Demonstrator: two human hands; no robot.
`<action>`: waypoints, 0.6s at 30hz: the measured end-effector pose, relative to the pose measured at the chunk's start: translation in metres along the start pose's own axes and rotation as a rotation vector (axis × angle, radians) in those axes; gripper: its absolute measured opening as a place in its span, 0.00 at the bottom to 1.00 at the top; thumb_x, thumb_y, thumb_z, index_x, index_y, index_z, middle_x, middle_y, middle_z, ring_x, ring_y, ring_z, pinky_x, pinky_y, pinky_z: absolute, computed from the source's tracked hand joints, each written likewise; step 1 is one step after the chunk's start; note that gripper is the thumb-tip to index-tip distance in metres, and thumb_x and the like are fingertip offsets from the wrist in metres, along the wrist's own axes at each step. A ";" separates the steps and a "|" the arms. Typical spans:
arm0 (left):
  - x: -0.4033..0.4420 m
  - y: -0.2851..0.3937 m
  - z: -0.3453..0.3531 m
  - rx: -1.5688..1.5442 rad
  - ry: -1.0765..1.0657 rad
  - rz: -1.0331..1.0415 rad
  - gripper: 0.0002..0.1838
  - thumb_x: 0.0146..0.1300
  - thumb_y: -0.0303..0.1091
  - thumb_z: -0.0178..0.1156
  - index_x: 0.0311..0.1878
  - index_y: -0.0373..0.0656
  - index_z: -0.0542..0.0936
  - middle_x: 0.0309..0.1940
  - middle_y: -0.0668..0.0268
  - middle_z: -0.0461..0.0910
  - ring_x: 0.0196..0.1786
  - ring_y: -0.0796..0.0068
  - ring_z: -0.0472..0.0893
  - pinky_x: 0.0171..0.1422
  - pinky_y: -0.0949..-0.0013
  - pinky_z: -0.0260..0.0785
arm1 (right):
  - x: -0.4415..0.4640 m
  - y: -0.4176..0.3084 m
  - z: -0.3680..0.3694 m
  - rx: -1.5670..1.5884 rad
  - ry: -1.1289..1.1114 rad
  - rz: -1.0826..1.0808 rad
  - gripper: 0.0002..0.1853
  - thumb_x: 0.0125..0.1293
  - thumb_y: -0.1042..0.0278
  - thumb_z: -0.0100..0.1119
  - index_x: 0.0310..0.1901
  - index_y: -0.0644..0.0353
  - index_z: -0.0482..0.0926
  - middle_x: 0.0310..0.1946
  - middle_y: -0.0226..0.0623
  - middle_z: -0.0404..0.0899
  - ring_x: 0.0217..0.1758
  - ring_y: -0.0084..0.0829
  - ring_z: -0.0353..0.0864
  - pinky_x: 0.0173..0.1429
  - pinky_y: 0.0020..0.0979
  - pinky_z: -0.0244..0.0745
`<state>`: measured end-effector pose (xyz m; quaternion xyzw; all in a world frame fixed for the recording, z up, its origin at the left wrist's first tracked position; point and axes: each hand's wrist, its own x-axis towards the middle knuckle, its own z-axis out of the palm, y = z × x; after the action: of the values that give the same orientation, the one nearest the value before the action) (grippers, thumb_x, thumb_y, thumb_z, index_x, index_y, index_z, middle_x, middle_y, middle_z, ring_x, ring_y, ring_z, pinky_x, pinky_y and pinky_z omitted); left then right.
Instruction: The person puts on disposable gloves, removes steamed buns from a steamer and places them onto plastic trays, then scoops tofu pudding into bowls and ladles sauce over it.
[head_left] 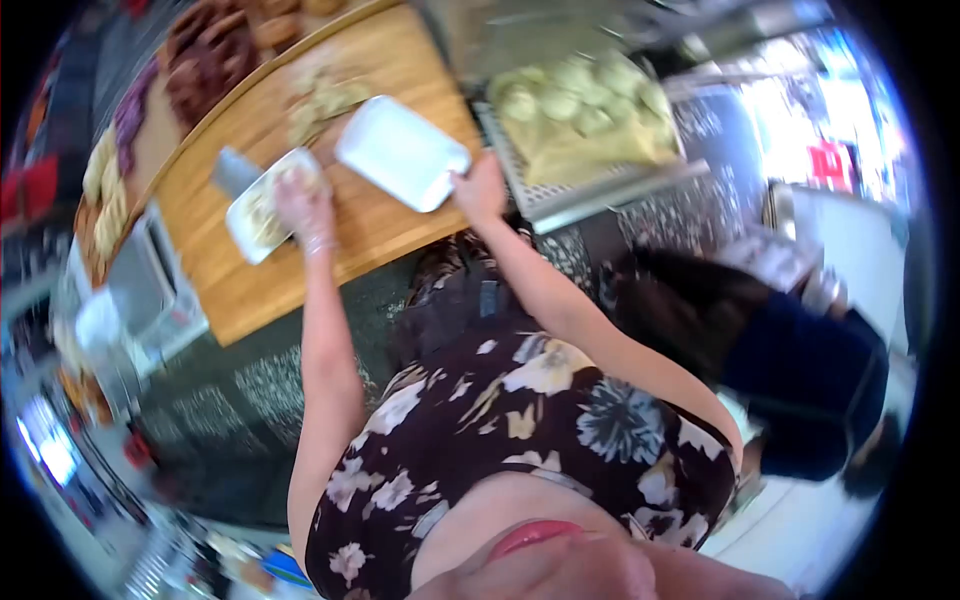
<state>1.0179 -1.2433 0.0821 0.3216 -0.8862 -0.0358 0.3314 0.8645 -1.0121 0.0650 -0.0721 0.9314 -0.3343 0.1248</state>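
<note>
On the wooden board (390, 235), a white tray (262, 205) holds pale food pieces. Over its right side is my left hand (303, 207), in a clear glove, its fingers down among the pieces; what they grip is hidden. A second white tray (400, 150), with nothing in it, is held at its near right corner by my right hand (480, 190). Behind the trays lies a pile of pale pieces (325, 105). A flat grey metal tool (235, 172) rests just behind the food-filled tray.
Right of the board, a perforated metal tray (540, 207) bears round pale dough pieces (585, 95) on paper. Braided and dark baked items (208, 65) line the back left. Another person in dark blue (800, 370) is at the right.
</note>
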 end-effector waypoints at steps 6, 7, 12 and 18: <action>-0.001 0.029 -0.016 0.222 -0.193 -0.023 0.30 0.48 0.33 0.61 0.57 0.39 0.68 0.56 0.41 0.65 0.59 0.43 0.63 0.62 0.50 0.56 | 0.016 0.019 -0.008 0.429 -0.016 0.068 0.15 0.54 0.62 0.56 0.39 0.65 0.74 0.29 0.49 0.78 0.33 0.44 0.79 0.39 0.39 0.72; 0.000 0.039 -0.017 0.317 -0.220 -0.055 0.30 0.48 0.34 0.61 0.57 0.40 0.68 0.57 0.41 0.64 0.61 0.44 0.62 0.63 0.50 0.55 | 0.017 0.026 -0.025 0.512 0.004 0.030 0.14 0.55 0.63 0.55 0.39 0.65 0.74 0.26 0.48 0.78 0.31 0.41 0.78 0.36 0.36 0.71; 0.011 0.170 0.012 0.002 0.040 0.174 0.24 0.47 0.28 0.60 0.50 0.38 0.70 0.49 0.53 0.71 0.53 0.51 0.68 0.56 0.51 0.60 | 0.033 0.121 -0.118 0.831 0.148 0.171 0.11 0.65 0.65 0.49 0.35 0.66 0.72 0.23 0.36 0.72 0.28 0.26 0.68 0.35 0.30 0.67; 0.044 0.384 0.159 -0.340 -0.668 0.330 0.23 0.53 0.34 0.55 0.55 0.42 0.70 0.58 0.52 0.65 0.60 0.55 0.67 0.63 0.60 0.59 | 0.054 0.223 -0.230 0.892 0.296 0.236 0.10 0.70 0.62 0.43 0.38 0.60 0.70 0.33 0.27 0.70 0.36 0.19 0.66 0.40 0.23 0.64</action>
<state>0.6855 -0.9900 0.0893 0.0866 -0.9663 -0.2306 0.0753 0.7364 -0.7140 0.0841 0.1427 0.7069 -0.6912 0.0467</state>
